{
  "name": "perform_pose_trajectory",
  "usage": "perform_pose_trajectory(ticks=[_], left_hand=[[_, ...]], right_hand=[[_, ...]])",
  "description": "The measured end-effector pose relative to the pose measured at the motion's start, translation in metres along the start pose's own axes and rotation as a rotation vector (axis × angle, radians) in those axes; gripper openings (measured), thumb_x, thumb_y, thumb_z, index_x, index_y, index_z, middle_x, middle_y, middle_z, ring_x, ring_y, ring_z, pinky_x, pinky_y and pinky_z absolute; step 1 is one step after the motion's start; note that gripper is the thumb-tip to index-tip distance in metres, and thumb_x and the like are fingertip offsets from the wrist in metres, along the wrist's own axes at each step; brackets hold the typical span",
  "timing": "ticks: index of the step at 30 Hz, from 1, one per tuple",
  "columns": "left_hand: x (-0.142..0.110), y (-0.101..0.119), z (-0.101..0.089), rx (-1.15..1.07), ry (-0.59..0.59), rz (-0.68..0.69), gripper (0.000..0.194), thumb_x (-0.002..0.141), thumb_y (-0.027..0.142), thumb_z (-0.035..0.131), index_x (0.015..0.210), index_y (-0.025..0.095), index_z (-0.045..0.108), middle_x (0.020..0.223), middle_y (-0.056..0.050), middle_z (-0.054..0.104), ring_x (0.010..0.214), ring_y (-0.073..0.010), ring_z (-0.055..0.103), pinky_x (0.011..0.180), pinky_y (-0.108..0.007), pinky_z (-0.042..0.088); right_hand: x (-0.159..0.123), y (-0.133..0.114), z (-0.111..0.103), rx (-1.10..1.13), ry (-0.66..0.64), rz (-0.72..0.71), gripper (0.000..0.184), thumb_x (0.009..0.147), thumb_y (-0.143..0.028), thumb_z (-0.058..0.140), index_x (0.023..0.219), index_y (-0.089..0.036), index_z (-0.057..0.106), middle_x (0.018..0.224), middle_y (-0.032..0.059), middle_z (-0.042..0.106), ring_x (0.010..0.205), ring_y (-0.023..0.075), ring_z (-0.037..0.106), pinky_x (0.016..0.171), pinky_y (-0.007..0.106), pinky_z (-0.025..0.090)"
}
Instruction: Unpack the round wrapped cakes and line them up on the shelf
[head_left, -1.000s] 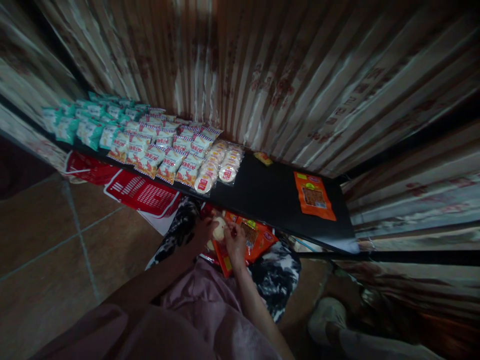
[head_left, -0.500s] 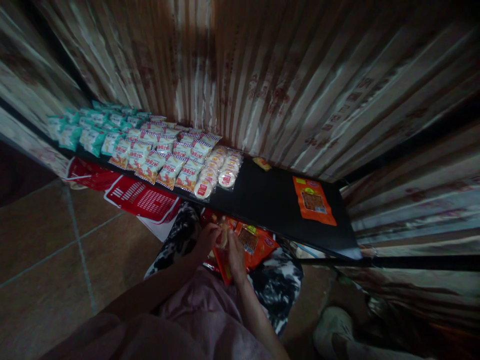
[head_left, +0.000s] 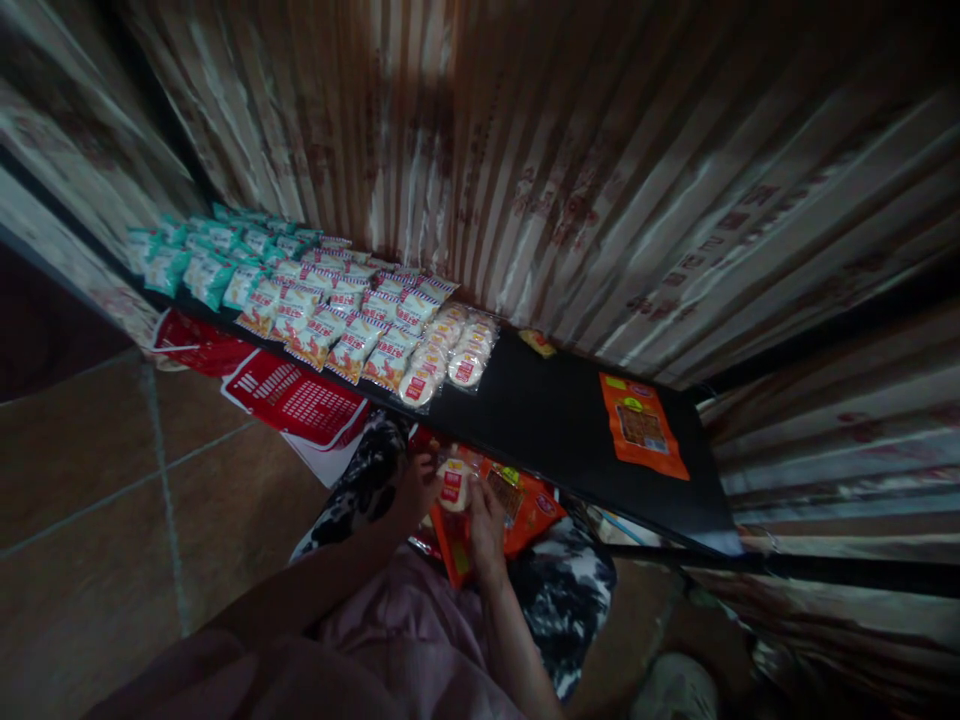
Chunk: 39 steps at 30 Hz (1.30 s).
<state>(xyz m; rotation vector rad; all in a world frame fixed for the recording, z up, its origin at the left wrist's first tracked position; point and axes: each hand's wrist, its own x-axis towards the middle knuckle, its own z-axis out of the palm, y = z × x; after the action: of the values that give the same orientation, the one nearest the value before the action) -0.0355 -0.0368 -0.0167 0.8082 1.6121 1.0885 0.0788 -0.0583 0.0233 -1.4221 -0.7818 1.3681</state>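
Observation:
Between my hands, over my lap, is a round pale rice cracker in a clear wrapper [head_left: 452, 488], its red label facing up. My right hand [head_left: 486, 515] pinches its right edge. My left hand [head_left: 418, 488] has its fingers curled at the wrapper's left edge. Beneath them lie orange snack packets [head_left: 536, 515] in my lap, partly hidden by my hands. On the black shelf [head_left: 547, 410] in front, similar wrapped rice crackers [head_left: 466, 370] stand in two overlapping rows.
White-and-orange snack bags [head_left: 390, 355] and teal bags [head_left: 206, 275] fill the shelf's left. A small yellow packet [head_left: 538, 343] and a flat orange packet [head_left: 643, 425] lie to the right. A red bag [head_left: 296, 400] hangs below; a pleated curtain [head_left: 480, 150] rises behind. Another person's shoe [head_left: 677, 688] is lower right.
The rice cracker has been turned over between my hands: its plain side showed first, then its edge, now its red label. The shelf and its bags sit slightly lower and further right in view.

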Motion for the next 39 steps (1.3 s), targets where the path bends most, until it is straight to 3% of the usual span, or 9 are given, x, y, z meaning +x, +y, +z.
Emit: perform_pose_trajectory(ticks=[6,13,20,24,34,39], left_hand=[[-0.003,0.008,-0.005,-0.038,-0.196,-0.101,0.011,0.072,0.014,0.058,0.081,0.014,0.063,0.067,0.001,0.067,0.064,-0.0127,0.063,0.06,-0.021,0.049],[-0.003,0.017,-0.012,-0.027,-0.102,-0.055,0.02,0.073,0.023,0.059,0.091,0.015,0.063,0.074,-0.001,0.069,0.062,-0.0118,0.062,0.054,-0.019,0.046],[0.009,0.019,-0.016,-0.017,-0.107,0.062,0.019,0.077,0.024,0.057,0.094,0.016,0.062,0.084,-0.004,0.071,0.078,-0.0158,0.066,0.067,-0.023,0.051],[0.014,0.024,-0.019,0.067,-0.05,0.138,0.018,0.078,0.022,0.057,0.094,0.017,0.063,0.091,-0.006,0.07,0.084,-0.0167,0.065,0.078,-0.028,0.05],[0.025,0.04,-0.016,0.097,0.044,0.197,0.022,0.077,0.019,0.055,0.097,0.016,0.062,0.089,-0.005,0.065,0.083,-0.0145,0.062,0.081,-0.028,0.049],[0.03,0.044,-0.013,0.077,0.021,0.239,0.022,0.078,0.012,0.048,0.096,0.017,0.061,0.094,-0.005,0.066,0.09,-0.0143,0.062,0.087,-0.029,0.048]], right_hand=[[0.001,0.0,-0.001,-0.005,0.034,0.023,0.042,0.071,-0.058,0.061,0.082,-0.018,0.064,0.071,0.003,0.069,0.062,0.0177,0.061,0.056,0.026,0.047],[0.002,-0.006,0.001,-0.091,-0.002,-0.034,0.039,0.073,-0.054,0.061,0.092,-0.02,0.066,0.086,0.0048,0.072,0.076,0.0206,0.065,0.066,0.029,0.051],[0.011,-0.005,0.006,-0.171,0.004,-0.063,0.04,0.071,-0.055,0.062,0.09,-0.02,0.07,0.086,0.0051,0.073,0.077,0.0228,0.066,0.07,0.033,0.052],[0.016,-0.009,0.01,-0.237,0.008,-0.121,0.043,0.073,-0.054,0.06,0.096,-0.018,0.07,0.092,0.0067,0.073,0.083,0.0239,0.066,0.075,0.033,0.052],[0.032,-0.022,0.011,-0.589,0.101,-0.218,0.048,0.076,-0.057,0.052,0.098,-0.019,0.071,0.084,0.007,0.074,0.072,0.023,0.065,0.067,0.032,0.047],[0.042,-0.034,0.013,-0.617,0.123,-0.244,0.045,0.074,-0.056,0.052,0.095,-0.021,0.072,0.085,0.0054,0.073,0.074,0.023,0.065,0.069,0.032,0.046]])
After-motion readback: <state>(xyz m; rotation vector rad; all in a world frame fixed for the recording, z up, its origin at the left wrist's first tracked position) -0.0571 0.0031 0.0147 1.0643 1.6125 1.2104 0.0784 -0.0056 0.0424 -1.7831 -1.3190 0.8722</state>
